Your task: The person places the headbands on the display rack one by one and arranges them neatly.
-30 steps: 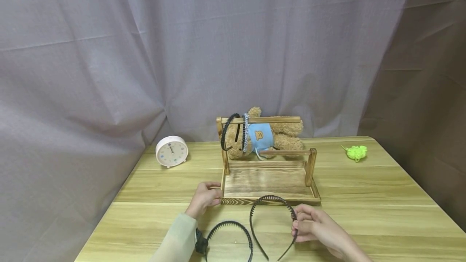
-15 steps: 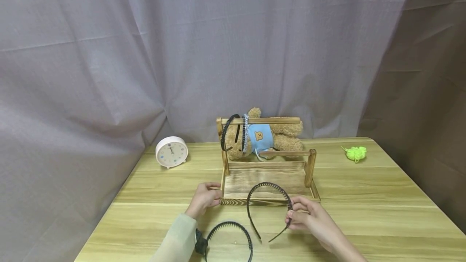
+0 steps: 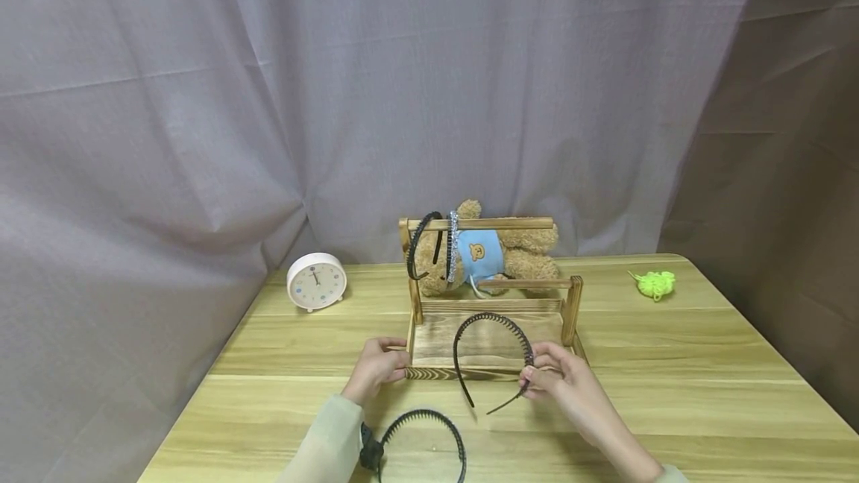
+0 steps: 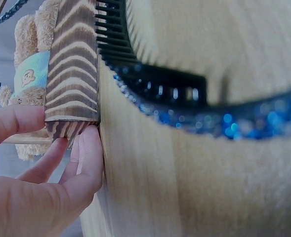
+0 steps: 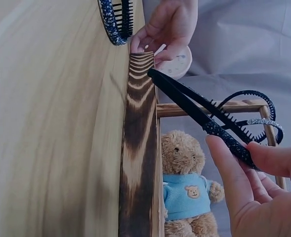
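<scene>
My right hand (image 3: 562, 386) pinches one side of a black toothed headband (image 3: 492, 317), held up in front of a wooden rack (image 3: 570, 319). The right wrist view shows dark glitter along the pinched side of this headband (image 5: 217, 133). At the rack's front left corner my left hand (image 3: 377, 367) holds on, thumb and fingertips around the striped front board (image 4: 71, 74). From the rack's upper bar hang a plain black headband (image 3: 412, 248) and a silver-sparkled headband (image 3: 452, 244). Another black headband (image 3: 429, 412) with a dark ornament at its side lies near my left sleeve.
A teddy bear (image 3: 537, 263) in a blue shirt lies behind the rack. To the left stands a white round clock (image 3: 317, 282); a neon green yarn bundle (image 3: 654, 285) lies right. The rack's lower bar (image 3: 523, 284) juts leftward from its post.
My right hand has moved forward and slightly left with the headband, from the near table to in front of the rack's tray. The left hand stays at the corner.
</scene>
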`<action>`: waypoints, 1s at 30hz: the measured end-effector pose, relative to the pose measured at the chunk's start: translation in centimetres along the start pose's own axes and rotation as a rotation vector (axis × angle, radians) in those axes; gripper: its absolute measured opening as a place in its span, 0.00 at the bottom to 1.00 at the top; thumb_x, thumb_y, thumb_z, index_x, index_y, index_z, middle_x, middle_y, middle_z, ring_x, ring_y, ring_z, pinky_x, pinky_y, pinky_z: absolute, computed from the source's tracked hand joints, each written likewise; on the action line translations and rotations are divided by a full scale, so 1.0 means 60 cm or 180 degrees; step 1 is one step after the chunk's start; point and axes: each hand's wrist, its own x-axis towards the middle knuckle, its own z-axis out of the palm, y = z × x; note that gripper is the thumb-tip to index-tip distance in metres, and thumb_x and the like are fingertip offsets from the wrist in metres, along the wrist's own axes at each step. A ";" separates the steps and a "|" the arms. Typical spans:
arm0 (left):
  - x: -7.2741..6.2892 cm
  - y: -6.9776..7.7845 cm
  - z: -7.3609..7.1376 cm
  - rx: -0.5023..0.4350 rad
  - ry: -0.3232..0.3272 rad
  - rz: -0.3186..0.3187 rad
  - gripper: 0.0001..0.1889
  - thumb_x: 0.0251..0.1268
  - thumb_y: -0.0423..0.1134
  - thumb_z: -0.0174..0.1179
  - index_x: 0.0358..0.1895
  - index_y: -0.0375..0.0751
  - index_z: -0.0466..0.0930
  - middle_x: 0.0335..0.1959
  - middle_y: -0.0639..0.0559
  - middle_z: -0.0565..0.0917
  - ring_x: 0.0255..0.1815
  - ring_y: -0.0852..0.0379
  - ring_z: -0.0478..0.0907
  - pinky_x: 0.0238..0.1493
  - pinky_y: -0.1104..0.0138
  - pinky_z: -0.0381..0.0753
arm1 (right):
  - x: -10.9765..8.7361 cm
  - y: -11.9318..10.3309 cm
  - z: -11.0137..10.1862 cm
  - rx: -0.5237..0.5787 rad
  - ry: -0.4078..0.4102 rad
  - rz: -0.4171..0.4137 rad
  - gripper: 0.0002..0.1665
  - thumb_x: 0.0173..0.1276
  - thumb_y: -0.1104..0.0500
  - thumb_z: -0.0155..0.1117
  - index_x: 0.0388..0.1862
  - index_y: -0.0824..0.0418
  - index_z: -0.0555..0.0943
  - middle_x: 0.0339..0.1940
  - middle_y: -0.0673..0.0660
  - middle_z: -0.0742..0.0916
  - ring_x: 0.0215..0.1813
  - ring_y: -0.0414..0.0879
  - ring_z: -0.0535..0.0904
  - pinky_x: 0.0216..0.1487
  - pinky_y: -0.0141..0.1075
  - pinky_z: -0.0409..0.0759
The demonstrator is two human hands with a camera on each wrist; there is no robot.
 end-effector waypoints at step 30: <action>-0.002 0.001 0.000 -0.0004 -0.0002 0.0001 0.25 0.50 0.25 0.58 0.56 0.23 0.74 0.35 0.44 0.81 0.29 0.59 0.80 0.35 0.67 0.88 | 0.041 -0.023 0.020 -0.0046 0.0391 -0.0311 0.20 0.66 0.69 0.61 0.57 0.69 0.74 0.42 0.64 0.84 0.38 0.43 0.86 0.44 0.35 0.88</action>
